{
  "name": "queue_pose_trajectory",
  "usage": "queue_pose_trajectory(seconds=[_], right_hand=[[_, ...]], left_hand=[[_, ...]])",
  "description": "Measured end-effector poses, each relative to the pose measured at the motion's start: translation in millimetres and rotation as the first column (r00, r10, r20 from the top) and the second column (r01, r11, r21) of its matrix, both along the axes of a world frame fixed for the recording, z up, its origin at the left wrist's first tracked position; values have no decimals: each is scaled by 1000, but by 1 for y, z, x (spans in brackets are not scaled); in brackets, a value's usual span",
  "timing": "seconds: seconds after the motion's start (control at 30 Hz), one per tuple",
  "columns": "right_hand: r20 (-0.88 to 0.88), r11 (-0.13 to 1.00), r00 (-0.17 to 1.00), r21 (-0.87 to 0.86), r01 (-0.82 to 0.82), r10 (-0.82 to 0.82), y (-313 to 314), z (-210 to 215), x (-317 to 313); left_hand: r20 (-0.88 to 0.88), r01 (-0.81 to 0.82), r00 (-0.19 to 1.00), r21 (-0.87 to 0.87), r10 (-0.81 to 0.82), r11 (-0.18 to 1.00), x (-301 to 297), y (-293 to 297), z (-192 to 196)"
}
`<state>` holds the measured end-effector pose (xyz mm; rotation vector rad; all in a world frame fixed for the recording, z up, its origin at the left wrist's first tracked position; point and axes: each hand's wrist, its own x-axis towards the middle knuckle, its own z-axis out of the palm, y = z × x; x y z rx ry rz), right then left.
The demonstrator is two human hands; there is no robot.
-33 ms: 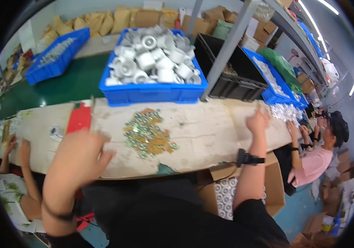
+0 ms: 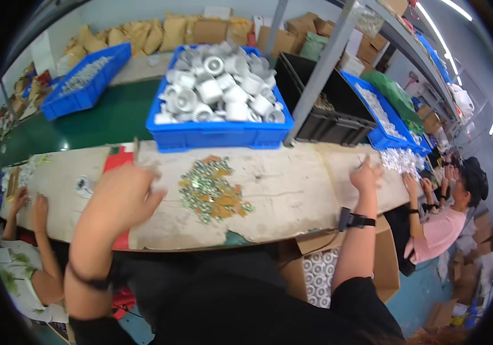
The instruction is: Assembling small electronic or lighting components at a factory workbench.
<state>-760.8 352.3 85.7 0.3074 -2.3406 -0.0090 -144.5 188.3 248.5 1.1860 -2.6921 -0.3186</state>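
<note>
My left hand (image 2: 121, 194) is over the red strip (image 2: 119, 160) on the board-covered bench, left of a pile of small green and orange-brown circuit boards (image 2: 212, 190). Its thumb stands apart from the bent fingers, and nothing shows between them. Farther right, my right hand (image 2: 366, 177) is raised above the bench near a heap of small white parts (image 2: 400, 160). The fingertips are drawn together; whatever they may hold is too small and blurred to name. A round white part (image 2: 83, 186) lies left of my left hand.
Behind the boards stands a blue crate (image 2: 218, 141) heaped with white plastic housings. A black crate (image 2: 338, 127) and grey post (image 2: 321, 72) are to its right. Below the bench edge is a carton (image 2: 386, 253) of white round parts. Co-workers sit at both sides.
The whole view has shifted slightly. My left hand has moved a little up and toward the circuit board pile. My right hand stays in nearly the same place over the bench.
</note>
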Motion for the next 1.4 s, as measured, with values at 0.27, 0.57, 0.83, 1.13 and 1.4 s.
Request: queue_pose_trajectory(seconds=[0.27,0.57,0.83,1.13,1.4], right_hand=[[442,911,799,-142,-387,408,-31,-19,8],[598,730,483,-277,-624,640,-59,1,18],[-129,-372,-601,-879,-299,789,-159,75,321],[-263,-436,-627,-889,-138,734,-185,14,355],[-92,-354,-549,-848,-394,831,-180,26,350]], left_hand=[[-382,-290,911,-316,158,903,-55,-152,-62],[-770,-318,603,-470,-207,823,-78,-140,-85],[-909,160,405,-34,-97,987,-91,-75,-136],[-936,178,344,-18,-80,984,-95,-74,-154],[-984,464,-118,67,136,883,-101,-67,-149]])
